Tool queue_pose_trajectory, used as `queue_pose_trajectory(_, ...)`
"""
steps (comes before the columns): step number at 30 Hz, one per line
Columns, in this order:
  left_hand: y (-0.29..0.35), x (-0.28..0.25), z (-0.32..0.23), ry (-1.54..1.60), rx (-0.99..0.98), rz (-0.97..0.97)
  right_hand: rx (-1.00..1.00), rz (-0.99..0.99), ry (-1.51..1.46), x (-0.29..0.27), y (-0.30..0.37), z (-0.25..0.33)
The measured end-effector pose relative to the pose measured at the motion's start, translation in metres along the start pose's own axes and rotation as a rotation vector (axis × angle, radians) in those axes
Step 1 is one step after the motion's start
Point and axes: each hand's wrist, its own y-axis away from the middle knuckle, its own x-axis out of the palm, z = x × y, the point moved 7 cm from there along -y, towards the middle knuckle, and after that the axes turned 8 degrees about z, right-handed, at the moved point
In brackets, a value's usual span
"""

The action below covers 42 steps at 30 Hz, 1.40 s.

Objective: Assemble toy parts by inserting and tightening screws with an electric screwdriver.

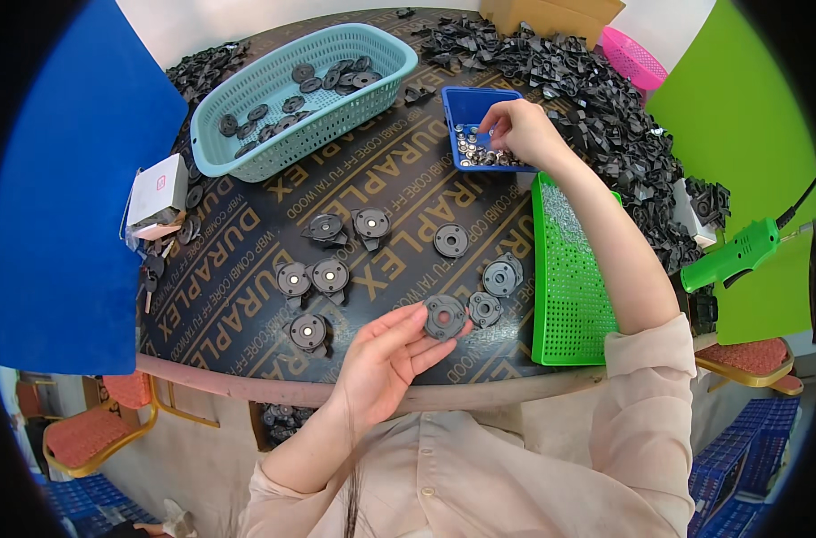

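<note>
My left hand [375, 366] pinches a round black plastic disc [444, 303] by its edge, above the near part of the table. Flesh colour shows through the disc's centre hole. Farther off to the right, my right hand [526, 133] reaches into a blue tray [451, 143], fingers curled down among small round metal pieces [481, 160]. Whatever its fingertips grip is hidden. Beside the held disc lie similar black parts [485, 311], one of them larger [514, 269], and another disc [438, 235] farther back. Several black discs with shiny centres [341, 267] are grouped left of my left hand.
A light-blue basket [212, 166] holds more discs at the far left. Black parts [596, 99] heap along the back and right. Under my right forearm stands a green perforated tray [556, 336]. A green corded tool [735, 255] is at the right; a white box [161, 190] sits left.
</note>
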Motion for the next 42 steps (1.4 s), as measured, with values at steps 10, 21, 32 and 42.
queue_pose_trajectory(10, -0.005, -0.004, 0.004, -0.102, 0.009, -0.083, -0.027, -0.076, 0.054, -0.008, 0.010, 0.001)
queue_pose_trajectory(21, -0.011, 0.000, 0.005, -0.201, -0.099, -0.049, -0.658, -0.064, -0.140, 0.042, 0.181, 0.136)
queue_pose_trajectory(32, -0.004, 0.021, 0.011, -0.063, -0.103, 0.238, -0.661, -0.110, -0.176, 0.054, 0.207, 0.118)
queue_pose_trajectory(42, 0.000, 0.004, 0.005, -0.172, -0.049, 0.110, -0.469, -0.394, 0.009, -0.003, 0.167, 0.085)
